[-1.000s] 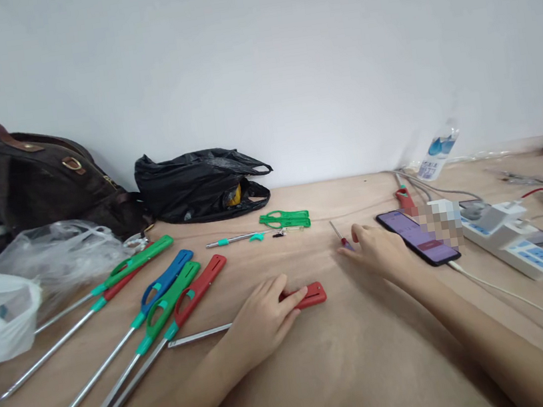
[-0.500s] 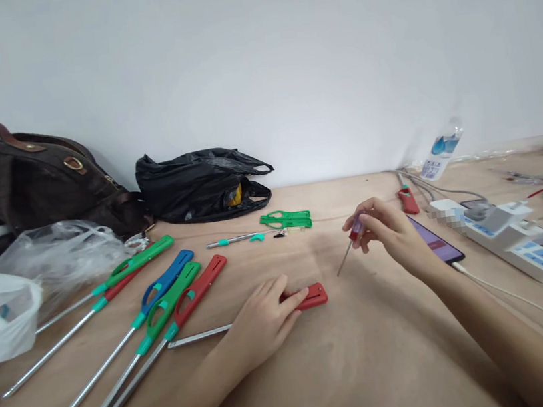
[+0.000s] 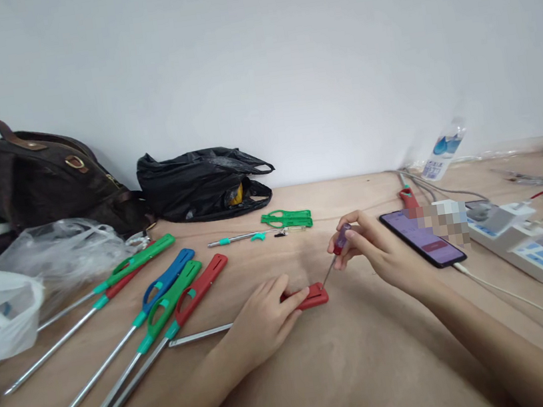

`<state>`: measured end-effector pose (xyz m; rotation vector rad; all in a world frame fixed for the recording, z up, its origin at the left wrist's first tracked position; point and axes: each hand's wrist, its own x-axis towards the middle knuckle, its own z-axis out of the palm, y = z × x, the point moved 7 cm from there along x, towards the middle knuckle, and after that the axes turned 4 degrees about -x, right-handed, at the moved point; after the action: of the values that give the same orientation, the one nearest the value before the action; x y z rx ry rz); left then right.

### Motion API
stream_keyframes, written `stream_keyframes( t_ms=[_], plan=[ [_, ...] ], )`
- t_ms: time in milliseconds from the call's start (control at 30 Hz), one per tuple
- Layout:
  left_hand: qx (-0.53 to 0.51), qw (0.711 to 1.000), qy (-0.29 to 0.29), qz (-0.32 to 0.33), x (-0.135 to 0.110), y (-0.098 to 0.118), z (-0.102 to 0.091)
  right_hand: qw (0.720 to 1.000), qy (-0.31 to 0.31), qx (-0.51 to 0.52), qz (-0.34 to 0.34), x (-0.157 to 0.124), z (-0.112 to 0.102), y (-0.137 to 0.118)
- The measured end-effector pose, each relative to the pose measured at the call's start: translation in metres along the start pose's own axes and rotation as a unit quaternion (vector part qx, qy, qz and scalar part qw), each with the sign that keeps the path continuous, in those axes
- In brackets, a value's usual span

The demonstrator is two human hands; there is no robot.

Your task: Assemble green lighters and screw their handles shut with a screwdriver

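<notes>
My left hand (image 3: pixel 262 319) lies flat on a red-handled long lighter (image 3: pixel 315 295) on the wooden table (image 3: pixel 355 367), pinning its handle; the metal tube (image 3: pixel 199 335) sticks out to the left. My right hand (image 3: pixel 379 249) pinches a small screwdriver (image 3: pixel 338 244) with a red and purple handle. Its thin shaft slants down so that the tip meets the right end of the red handle.
Several long lighters with green, blue and red handles (image 3: pixel 164 299) lie at the left. Green lighter parts (image 3: pixel 286 219) sit farther back. A phone (image 3: pixel 420 236), a white power strip (image 3: pixel 524 239), cables, a bottle (image 3: pixel 441 151), bags (image 3: pixel 202 183) and a clear plastic bag (image 3: pixel 50 251) line the edges.
My right hand picked the screwdriver up from beside the phone, lifted it, then brought it left and down to the red handle. My left hand stayed still.
</notes>
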<state>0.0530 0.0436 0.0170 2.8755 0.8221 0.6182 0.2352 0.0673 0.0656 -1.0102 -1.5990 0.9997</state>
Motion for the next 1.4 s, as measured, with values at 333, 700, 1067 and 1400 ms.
stream_keyframes(
  t_ms=[333,700,1067,1400],
  plan=[
    [-0.015,1.0,0.005,-0.005,0.0,-0.001,0.0,0.999,0.01,-0.039,-0.013,-0.001,0.003,-0.001],
    [-0.019,1.0,0.017,0.0,0.0,0.001,-0.002,0.997,0.002,-0.068,-0.048,-0.005,0.011,-0.01],
    [-0.008,1.0,0.021,0.007,0.001,0.003,-0.004,0.978,-0.016,-0.178,-0.106,-0.011,0.016,-0.02],
    [0.0,1.0,0.015,0.01,0.001,0.004,-0.003,0.899,0.04,-0.405,-0.16,-0.009,0.013,-0.034]
  ],
)
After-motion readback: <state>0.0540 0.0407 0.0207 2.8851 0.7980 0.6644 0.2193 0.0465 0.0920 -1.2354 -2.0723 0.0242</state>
